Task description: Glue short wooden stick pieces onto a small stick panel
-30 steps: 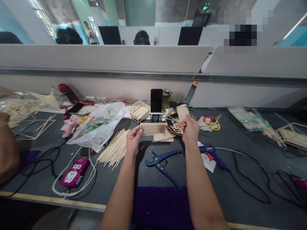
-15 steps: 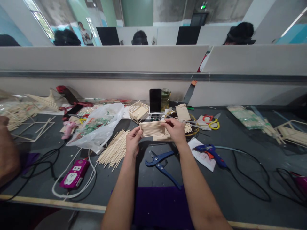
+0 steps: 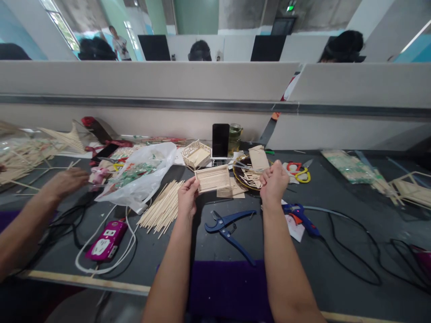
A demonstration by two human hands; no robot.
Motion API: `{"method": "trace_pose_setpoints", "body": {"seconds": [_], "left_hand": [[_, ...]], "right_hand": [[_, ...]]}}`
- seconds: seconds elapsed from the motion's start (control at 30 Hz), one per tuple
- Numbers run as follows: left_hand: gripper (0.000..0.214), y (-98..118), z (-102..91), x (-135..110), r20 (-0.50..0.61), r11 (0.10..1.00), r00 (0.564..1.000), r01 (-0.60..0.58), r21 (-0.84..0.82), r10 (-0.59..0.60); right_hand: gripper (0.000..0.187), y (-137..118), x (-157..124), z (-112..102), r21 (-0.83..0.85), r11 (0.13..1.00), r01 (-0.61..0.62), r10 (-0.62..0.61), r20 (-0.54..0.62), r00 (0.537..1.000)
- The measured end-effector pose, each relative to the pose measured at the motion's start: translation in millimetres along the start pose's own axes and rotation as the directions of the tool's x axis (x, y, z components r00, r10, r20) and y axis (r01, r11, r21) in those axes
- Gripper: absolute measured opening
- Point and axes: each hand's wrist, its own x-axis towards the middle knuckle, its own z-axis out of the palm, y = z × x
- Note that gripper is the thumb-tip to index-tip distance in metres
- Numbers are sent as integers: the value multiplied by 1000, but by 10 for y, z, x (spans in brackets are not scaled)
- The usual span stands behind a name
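Note:
A small rectangular panel of thin wooden sticks, edged with raised strips, is held by its left end between the thumb and fingers of my left hand. My right hand is off the panel, its fingers curled closed beside a round dish of short stick pieces; whatever it pinches, if anything, is hidden. Below the panel lies a blue pipe cutter with its handles apart. A blue glue gun rests on a paper just right of my right wrist. Long wooden sticks are heaped by my left hand.
A stick-built tray with a fretwork rim sits behind the panel, beside a phone and a jar. Scissors, a plastic bag and a magenta power box lie around. Another person's arm reaches in from the left.
My right hand has let go of the panel's right end and moved right, closing its fingers. The panel stays in my left hand. The other person's arm has come further in.

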Motion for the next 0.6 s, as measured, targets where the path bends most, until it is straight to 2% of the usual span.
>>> {"method": "trace_pose_setpoints", "body": {"seconds": [0.1,0.17,0.27,0.37,0.43,0.5,0.6], "left_hand": [[49,-3,-2,5,-10,1000,1000,13,-5,-13],[49,-1,6,3,-7,1000,1000,17,-3,-17],[49,7,28,-11,-2,1000,1000,18,9,-18],[49,19,54,-34,-8,1000,1000,18,19,-18],[47,27,67,-49,-14,1000,1000,16,17,-16],[45,33,72,-58,-12,1000,1000,11,14,-11],[45,33,63,-52,-11,1000,1000,18,17,-17]], "right_hand": [[34,25,-3,16,-79,995,-64,68,54,996],[26,75,-64,62,-225,974,-37,79,179,981],[18,175,-196,150,-447,880,159,27,381,924],[15,259,-307,214,-575,730,369,-52,491,869],[15,292,-342,226,-606,656,450,-88,531,843],[17,308,-338,214,-614,635,470,-96,541,836],[18,314,-267,164,-588,724,360,-93,435,896]]}}
